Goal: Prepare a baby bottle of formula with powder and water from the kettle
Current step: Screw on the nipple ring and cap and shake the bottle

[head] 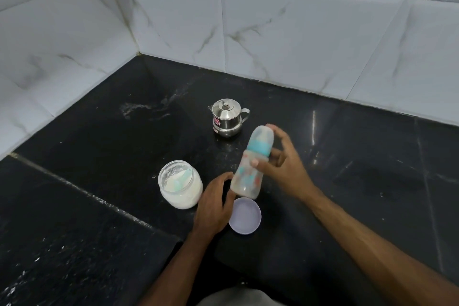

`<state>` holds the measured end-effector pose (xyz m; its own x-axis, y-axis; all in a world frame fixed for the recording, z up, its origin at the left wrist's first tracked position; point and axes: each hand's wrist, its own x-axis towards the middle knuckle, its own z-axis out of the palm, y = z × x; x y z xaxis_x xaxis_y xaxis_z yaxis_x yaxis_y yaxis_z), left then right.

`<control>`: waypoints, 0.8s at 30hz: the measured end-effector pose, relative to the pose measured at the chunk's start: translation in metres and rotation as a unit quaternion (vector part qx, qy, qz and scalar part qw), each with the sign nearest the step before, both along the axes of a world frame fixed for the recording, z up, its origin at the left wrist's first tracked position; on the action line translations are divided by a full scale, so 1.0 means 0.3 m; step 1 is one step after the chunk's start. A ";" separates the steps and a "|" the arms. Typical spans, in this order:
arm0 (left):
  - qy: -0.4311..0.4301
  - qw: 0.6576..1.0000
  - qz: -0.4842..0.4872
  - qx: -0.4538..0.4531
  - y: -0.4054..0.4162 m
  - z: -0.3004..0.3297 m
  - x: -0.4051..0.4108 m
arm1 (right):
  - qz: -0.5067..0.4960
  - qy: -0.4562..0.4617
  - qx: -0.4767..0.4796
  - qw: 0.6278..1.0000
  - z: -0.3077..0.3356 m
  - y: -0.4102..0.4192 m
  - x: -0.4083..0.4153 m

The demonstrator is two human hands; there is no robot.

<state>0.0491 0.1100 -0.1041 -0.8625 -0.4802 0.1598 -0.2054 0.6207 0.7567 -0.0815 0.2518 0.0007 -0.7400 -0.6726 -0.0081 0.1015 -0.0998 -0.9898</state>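
I have the baby bottle (247, 174) tilted off the bench in my right hand (280, 166), thumb and fingers wrapped round its light, smooth, probably slippery plastic body below the teal collar, while my left hand (214, 202), loosely curled and seemingly empty, hovers just beside its base.

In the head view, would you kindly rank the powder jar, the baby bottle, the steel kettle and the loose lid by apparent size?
1. baby bottle, tilted, nearer the camera
2. powder jar
3. steel kettle and loose lid: look alike; the kettle stands farther away, so unranked
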 end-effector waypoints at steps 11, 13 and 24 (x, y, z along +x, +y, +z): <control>0.002 1.000 -0.006 -0.011 -0.007 -0.021 -0.001 | 0.082 0.026 0.033 0.996 -0.003 0.017 -0.015; 0.002 1.000 0.004 -0.018 -0.001 -0.012 0.002 | 0.005 0.016 -0.006 1.000 0.014 0.011 -0.035; 0.005 1.000 0.014 -0.020 0.008 -0.004 0.003 | -0.061 -0.024 -0.054 0.996 0.027 -0.003 -0.043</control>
